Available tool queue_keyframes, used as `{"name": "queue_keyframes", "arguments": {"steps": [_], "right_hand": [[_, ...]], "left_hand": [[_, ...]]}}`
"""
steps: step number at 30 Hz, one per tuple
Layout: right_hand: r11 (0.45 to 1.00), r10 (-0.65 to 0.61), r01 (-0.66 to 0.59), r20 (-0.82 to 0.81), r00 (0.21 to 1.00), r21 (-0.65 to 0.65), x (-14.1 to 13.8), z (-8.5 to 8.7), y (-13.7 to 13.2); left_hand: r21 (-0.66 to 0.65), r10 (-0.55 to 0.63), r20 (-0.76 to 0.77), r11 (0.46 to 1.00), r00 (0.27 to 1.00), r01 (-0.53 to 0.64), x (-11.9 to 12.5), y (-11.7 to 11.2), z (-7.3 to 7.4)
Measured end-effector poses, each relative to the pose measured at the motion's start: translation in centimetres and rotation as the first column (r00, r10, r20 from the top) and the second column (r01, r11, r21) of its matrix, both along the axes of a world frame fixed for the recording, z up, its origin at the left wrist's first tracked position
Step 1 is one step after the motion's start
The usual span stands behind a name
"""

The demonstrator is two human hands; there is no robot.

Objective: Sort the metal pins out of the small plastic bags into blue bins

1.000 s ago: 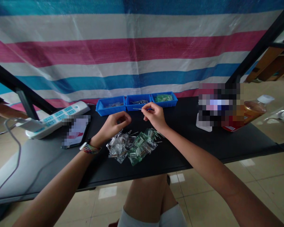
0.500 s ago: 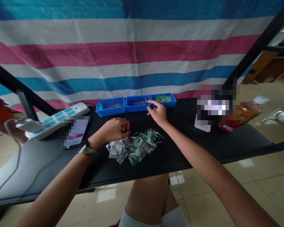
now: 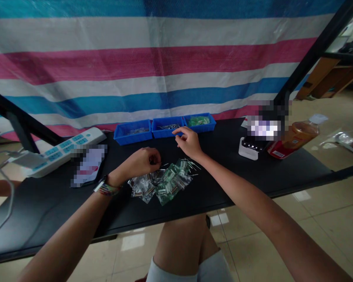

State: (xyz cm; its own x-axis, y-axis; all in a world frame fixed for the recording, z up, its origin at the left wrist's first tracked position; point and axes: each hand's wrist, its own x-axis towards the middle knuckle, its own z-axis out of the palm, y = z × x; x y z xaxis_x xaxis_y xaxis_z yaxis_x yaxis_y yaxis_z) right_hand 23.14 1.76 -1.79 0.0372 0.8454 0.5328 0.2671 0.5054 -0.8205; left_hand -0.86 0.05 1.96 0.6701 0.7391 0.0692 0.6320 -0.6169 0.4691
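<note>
My left hand (image 3: pixel 141 162) rests low over the black table with its fingers curled towards the thumb. Whatever they may hold is hidden. Just to its right lie small clear plastic bags (image 3: pixel 143 187) and green-tinted bags (image 3: pixel 169 186), packed with small metal parts. Several thin metal pins (image 3: pixel 191 165) lie loose at the pile's far right. My right hand (image 3: pixel 190 144) hovers in front of the middle blue bin (image 3: pixel 161 134), index finger and thumb apart, with nothing visible between them. Thin metal pieces (image 3: pixel 170 126) lie in that bin.
Left of it is a blue bin (image 3: pixel 132 139) with clear bags; at right, another blue bin (image 3: pixel 214 124) holds green bags. A power strip (image 3: pixel 69 147) and phone (image 3: pixel 90 166) lie left. A drink bottle (image 3: pixel 297 135) and phone on a white stand (image 3: pixel 248 152) are right.
My right hand has drawn back from the middle bin towards me. My left hand stays beside the bags. The whole view has shifted slightly.
</note>
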Motion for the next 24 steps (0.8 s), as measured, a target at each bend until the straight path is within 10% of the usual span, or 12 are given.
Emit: {"name": "queue_keyframes", "arguments": {"steps": [11, 24], "right_hand": [[0.94, 0.339, -0.335, 0.08, 0.937, -0.061, -1.4, 1.0, -2.3], [0.931, 0.359, -0.357, 0.012, 0.933, -0.08, -1.6, 1.2, -2.7]], "left_hand": [[-0.119, 0.138, 0.429, 0.988, 0.893, -0.096, 0.5, -0.1, 0.3], [-0.383, 0.301, 0.607, 0.922, 0.735, -0.061, 1.6, -0.6, 0.4]]}}
